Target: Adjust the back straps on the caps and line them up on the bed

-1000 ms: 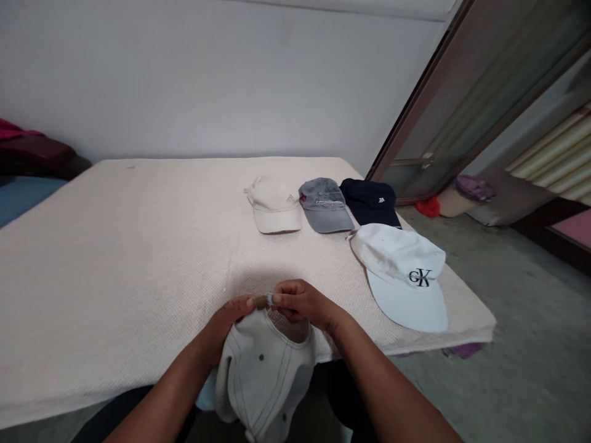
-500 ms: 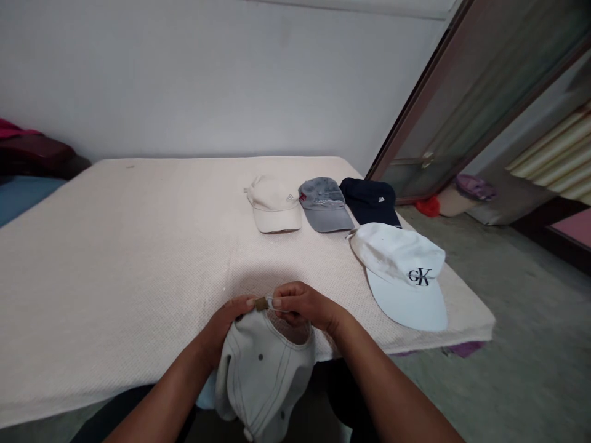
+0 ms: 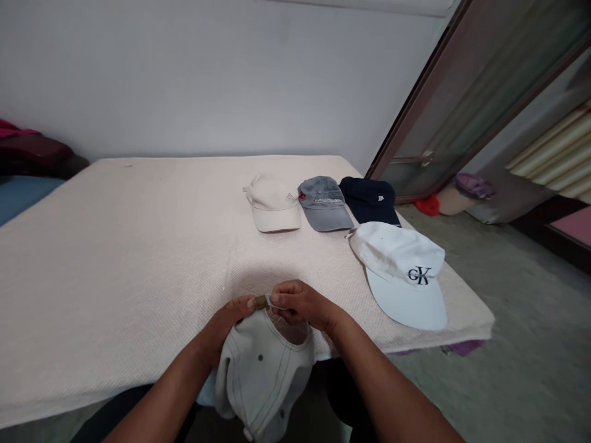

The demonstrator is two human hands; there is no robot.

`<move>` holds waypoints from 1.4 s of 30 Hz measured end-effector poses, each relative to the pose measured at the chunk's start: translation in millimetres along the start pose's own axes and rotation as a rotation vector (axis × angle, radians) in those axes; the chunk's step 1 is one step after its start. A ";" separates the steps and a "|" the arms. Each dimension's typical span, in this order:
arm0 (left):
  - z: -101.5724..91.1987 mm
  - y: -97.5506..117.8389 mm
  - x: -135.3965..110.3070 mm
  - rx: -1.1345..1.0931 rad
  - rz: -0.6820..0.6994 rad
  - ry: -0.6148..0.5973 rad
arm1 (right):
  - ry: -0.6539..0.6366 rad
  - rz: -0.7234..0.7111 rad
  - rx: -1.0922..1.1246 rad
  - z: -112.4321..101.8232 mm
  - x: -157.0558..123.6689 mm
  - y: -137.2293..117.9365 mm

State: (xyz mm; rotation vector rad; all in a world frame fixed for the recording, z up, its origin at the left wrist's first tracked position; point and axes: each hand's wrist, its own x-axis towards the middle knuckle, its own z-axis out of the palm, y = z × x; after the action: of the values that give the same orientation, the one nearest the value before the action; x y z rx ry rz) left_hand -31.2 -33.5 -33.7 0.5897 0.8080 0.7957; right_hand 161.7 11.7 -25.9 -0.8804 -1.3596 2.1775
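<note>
A pale grey baseball cap (image 3: 263, 369) hangs at the near edge of the covered surface, its back opening turned up towards me. My left hand (image 3: 226, 323) is closed on the rim of that opening, the thumb beside a small brown buckle (image 3: 261, 302). On the other side of the buckle, my right hand (image 3: 302, 304) pinches the cap's thin strap between thumb and fingers. Part of the cap's lower side is hidden below the edge.
A beige cap (image 3: 276, 206), a grey-blue cap (image 3: 325, 206) and a navy cap (image 3: 369, 202) sit in a row. Nearer on the right lies a white cap (image 3: 401, 271) with dark letters. A cream cloth (image 3: 138, 264) covers the surface, and a wall (image 3: 207, 80) stands behind.
Both hands keep hold of the cap in nearly the same place. The brown buckle looks slightly turned; otherwise only the view has shifted a little.
</note>
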 end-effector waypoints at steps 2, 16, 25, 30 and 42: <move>0.5 -0.6 -0.5 -0.004 0.003 0.023 | -0.015 -0.003 -0.002 0.2 0.2 0.0; 10.6 9.3 -1.2 0.137 0.007 0.121 | 0.067 -0.078 -0.048 1.1 3.0 3.6; 16.0 11.4 -5.6 0.082 -0.035 0.120 | 0.029 -0.034 -0.073 0.0 1.7 1.3; 16.8 14.3 -7.5 0.124 -0.013 0.118 | 0.121 -0.067 -0.046 3.6 1.6 0.6; 10.6 7.8 -3.0 0.094 0.014 0.117 | 0.085 -0.068 -0.079 2.5 2.4 6.1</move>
State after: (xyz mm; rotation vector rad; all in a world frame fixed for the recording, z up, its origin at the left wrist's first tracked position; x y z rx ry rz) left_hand -27.0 -33.2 -20.9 0.6374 0.9529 0.8142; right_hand 158.1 9.0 -31.3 -0.9304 -1.4217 2.0247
